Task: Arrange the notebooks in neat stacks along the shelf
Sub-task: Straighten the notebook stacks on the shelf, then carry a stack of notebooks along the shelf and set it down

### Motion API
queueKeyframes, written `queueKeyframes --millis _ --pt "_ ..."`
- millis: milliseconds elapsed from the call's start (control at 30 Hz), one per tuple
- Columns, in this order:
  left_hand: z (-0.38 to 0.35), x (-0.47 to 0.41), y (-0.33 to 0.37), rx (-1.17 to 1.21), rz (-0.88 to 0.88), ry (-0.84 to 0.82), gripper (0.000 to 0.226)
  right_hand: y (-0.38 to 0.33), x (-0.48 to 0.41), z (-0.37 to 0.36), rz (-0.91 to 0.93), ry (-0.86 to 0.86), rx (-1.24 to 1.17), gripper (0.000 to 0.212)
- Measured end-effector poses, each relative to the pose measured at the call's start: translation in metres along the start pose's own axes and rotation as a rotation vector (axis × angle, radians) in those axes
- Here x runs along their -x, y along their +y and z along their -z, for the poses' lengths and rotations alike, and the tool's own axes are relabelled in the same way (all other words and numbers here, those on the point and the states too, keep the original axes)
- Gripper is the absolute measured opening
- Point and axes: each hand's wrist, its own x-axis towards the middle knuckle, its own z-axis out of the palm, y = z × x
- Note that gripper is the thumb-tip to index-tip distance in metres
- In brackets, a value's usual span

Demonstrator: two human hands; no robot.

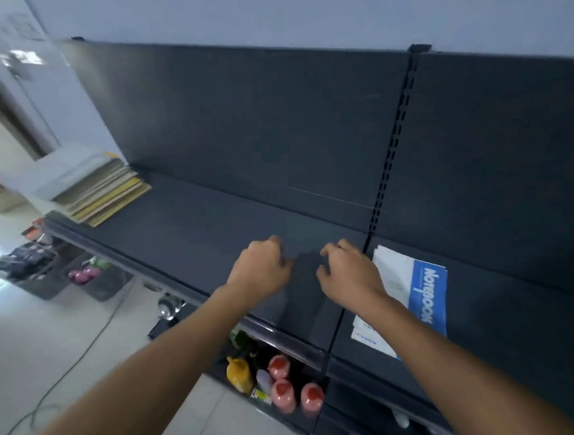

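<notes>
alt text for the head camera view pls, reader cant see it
A person's left hand and right hand reach side by side over a dark shelf, fingers loosely curled, holding nothing. Blue and white notebooks lie just right of them; a yellowish stack sits at the shelf's far left end.

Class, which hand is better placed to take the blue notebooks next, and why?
Probably the right hand: it hangs beside the blue notebooks, while the left hand lies farther off, beyond it.

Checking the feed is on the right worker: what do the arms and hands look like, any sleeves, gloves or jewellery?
Left arm and right arm are bare up to the frame edge, no sleeves. Left hand and right hand wear no gloves; no watch, ring or band shows.
</notes>
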Motion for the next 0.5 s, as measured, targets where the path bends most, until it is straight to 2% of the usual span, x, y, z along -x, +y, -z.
queueKeyframes --millis 200,500 --pt "0.058 0.023 -0.094 -0.022 0.122 0.159 0.029 -0.101 -0.032 -0.023 0.303 -0.042 -0.05 0.027" --pt "0.158 0.054 -0.265 -0.028 0.257 0.345 0.028 -0.303 -0.091 -0.074 0.537 -0.065 -0.057 0.027"
